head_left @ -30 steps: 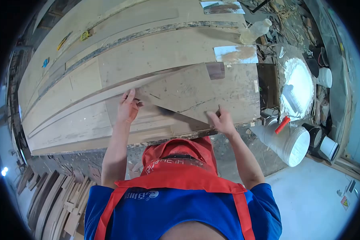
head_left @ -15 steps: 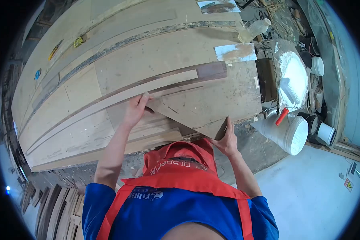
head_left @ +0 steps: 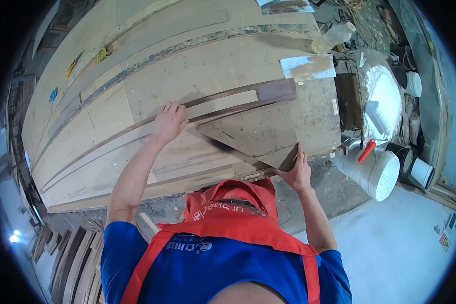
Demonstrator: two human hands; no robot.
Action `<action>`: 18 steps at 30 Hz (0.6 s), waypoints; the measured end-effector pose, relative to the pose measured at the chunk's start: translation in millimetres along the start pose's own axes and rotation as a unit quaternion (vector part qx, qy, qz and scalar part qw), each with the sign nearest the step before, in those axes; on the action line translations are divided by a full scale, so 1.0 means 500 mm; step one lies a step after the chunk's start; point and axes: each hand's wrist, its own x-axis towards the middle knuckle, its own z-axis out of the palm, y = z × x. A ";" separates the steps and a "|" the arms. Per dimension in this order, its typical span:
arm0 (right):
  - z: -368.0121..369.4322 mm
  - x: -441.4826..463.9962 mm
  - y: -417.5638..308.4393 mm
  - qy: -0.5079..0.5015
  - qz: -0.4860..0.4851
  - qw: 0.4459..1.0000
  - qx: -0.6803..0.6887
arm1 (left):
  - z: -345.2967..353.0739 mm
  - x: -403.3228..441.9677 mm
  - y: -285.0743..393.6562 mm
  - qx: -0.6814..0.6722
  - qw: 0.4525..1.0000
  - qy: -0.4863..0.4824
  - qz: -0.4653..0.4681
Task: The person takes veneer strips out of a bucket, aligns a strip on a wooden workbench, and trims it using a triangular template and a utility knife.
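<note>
A long, narrow wooden strip (head_left: pixel 277 91) with dark edges and a pale middle lies lengthwise on the workbench. My left hand (head_left: pixel 170 123) reaches over it, fingers curled round its far edge. Between the strip and my body is a thin brownish board (head_left: pixel 256 134) with a slanting left edge that casts a shadow. My right hand (head_left: pixel 296 175) holds this board by its near right corner, the thumb along the near side and the fingers up the right edge.
A tape measure (head_left: pixel 102 54) and a yellow-handled tool (head_left: pixel 73 67) lie far left. At the right are a clear bottle (head_left: pixel 334 38), a stained white sheet (head_left: pixel 308 68), a red-handled tool (head_left: pixel 367 151) by white powder (head_left: pixel 382 101), and white buckets (head_left: pixel 381 177). Wood strips (head_left: pixel 76 263) stand lower left.
My left hand has left the board's slanted edge and moved up onto the long strip, turning palm down. My right hand stays at the board's corner. The whole view has shifted slightly.
</note>
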 end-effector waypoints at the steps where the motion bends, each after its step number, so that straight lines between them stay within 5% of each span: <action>1: 0.000 0.006 -0.005 -0.003 -0.001 1.000 0.001 | -0.001 -0.001 -0.005 0.001 1.000 -0.002 -0.002; 4: -0.002 0.019 -0.027 -0.073 0.056 0.996 0.016 | -0.006 -0.001 -0.014 -0.045 0.997 0.053 0.021; 18: 0.073 0.096 -0.142 -0.072 0.048 0.996 0.020 | -0.057 -0.012 0.004 -0.060 0.996 0.060 0.022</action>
